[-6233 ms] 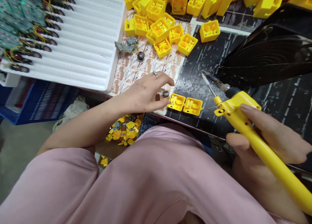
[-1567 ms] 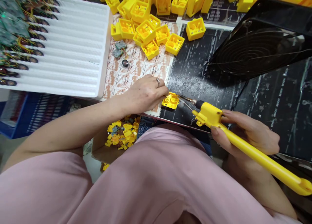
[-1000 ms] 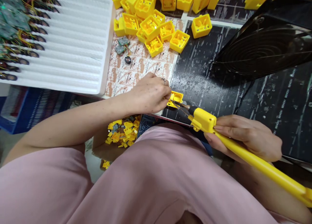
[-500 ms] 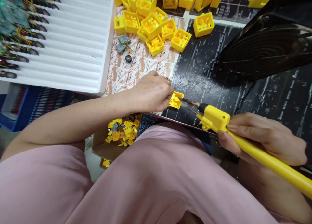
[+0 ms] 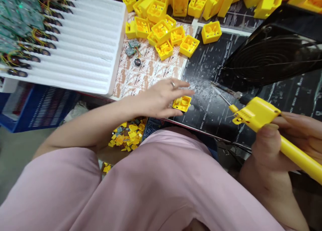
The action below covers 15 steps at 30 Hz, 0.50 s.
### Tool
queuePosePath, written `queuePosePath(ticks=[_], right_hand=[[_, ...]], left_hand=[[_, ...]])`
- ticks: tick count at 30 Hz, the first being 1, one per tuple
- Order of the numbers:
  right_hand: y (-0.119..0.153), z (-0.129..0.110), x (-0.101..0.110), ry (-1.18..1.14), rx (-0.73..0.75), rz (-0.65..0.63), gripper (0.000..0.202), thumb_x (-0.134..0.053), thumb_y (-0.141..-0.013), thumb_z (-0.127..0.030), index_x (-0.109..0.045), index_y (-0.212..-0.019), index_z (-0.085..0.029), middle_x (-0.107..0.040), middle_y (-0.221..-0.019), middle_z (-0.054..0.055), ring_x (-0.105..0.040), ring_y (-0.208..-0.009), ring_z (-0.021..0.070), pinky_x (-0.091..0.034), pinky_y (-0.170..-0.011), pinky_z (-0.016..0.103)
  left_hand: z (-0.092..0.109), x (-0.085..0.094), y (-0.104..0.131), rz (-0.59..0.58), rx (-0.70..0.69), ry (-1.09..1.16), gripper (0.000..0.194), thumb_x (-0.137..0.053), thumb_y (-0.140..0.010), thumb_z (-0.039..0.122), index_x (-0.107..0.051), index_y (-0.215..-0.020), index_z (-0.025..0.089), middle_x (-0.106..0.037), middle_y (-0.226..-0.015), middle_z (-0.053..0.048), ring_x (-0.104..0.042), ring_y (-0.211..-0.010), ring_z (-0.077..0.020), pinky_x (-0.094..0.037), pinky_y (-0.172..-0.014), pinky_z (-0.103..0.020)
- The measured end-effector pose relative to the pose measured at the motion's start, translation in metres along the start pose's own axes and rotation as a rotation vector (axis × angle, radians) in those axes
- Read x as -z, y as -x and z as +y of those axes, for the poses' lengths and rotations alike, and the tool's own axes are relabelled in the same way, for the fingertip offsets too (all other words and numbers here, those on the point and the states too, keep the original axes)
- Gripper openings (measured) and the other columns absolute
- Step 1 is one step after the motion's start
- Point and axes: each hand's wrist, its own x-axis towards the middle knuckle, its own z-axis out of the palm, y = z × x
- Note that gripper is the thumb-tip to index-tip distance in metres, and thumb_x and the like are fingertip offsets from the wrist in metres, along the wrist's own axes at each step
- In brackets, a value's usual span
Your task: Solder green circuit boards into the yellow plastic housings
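My left hand (image 5: 164,97) is open, its fingers spread around a small yellow plastic case part (image 5: 182,104) lying on the black mat near the table's front edge. Thumb and fingers reach past both sides of the part; whether they touch it I cannot tell. On the right, my right hand (image 5: 284,142) is closed around the yellow handle of a soldering iron (image 5: 261,113) with a thin metal feed tube beside its tip. The iron points left, its tip off to the right of the case part and apart from it.
Several yellow boxes (image 5: 189,46) are heaped at the back. A circuit board (image 5: 132,47) wired to a round black part (image 5: 137,62) lies on patterned paper. Left is a white foam tray (image 5: 95,46) with boards; right, a black fan (image 5: 274,53). Below, a box holds yellow scraps (image 5: 129,135).
The soldering iron has drawn away from the case part, up and to the right. My left hand has let go of the part and spread its fingers. The view has shifted slightly.
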Motion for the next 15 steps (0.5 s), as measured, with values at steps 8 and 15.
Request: queuePosePath(ticks=[8,15], right_hand=[[-0.004,0.010,-0.002,0.025,0.182,0.078,0.035,-0.090,-0.068,-0.036,-0.081,-0.101,-0.028,-0.078,-0.075,0.000,-0.066,-0.052,0.0149,-0.046,-0.044,0.026],[-0.002,0.003,-0.011,-0.015,0.209,0.090,0.038,-0.090,-0.069,-0.029,-0.080,-0.105,-0.028,-0.078,-0.078,0.000,-0.070,-0.061,0.0137,-0.051,-0.053,0.024]], left_hand=[[0.010,0.060,0.039,-0.554,-0.002,0.096,0.044,-0.067,-0.093,0.040,-0.066,-0.136,0.032,-0.079,-0.111,-0.001,-0.073,-0.093,-0.0200,-0.053,-0.081,-0.027],[-0.078,0.029,-0.019,0.150,0.538,-0.329,0.027,-0.058,-0.092,0.026,-0.073,-0.114,0.022,-0.068,-0.119,-0.012,-0.066,-0.105,-0.0279,-0.051,-0.084,-0.039]])
